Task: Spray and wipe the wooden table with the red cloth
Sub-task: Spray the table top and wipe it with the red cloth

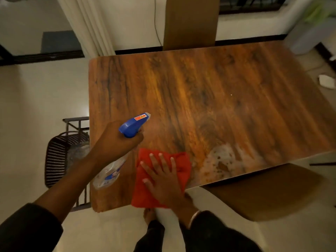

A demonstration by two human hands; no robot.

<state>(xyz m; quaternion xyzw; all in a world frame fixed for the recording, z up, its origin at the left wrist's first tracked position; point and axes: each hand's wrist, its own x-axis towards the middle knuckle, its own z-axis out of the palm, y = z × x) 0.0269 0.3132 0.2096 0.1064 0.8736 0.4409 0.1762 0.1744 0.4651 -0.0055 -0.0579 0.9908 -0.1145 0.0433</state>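
Note:
The wooden table (200,91) fills the middle of the view. My left hand (118,140) grips a clear spray bottle (109,173) by its blue trigger head, nozzle pointing up-right over the table. My right hand (163,179) lies flat with fingers spread on the red cloth (181,160), which rests on the table's near edge. A patch of white foam (223,162) sits on the wood just right of the cloth.
A brown chair (190,22) stands at the far side and another chair (269,190) at the near right. A dark wicker chair (60,157) is at the left. White paper (327,82) lies on the floor at right. My foot (149,215) shows below the table edge.

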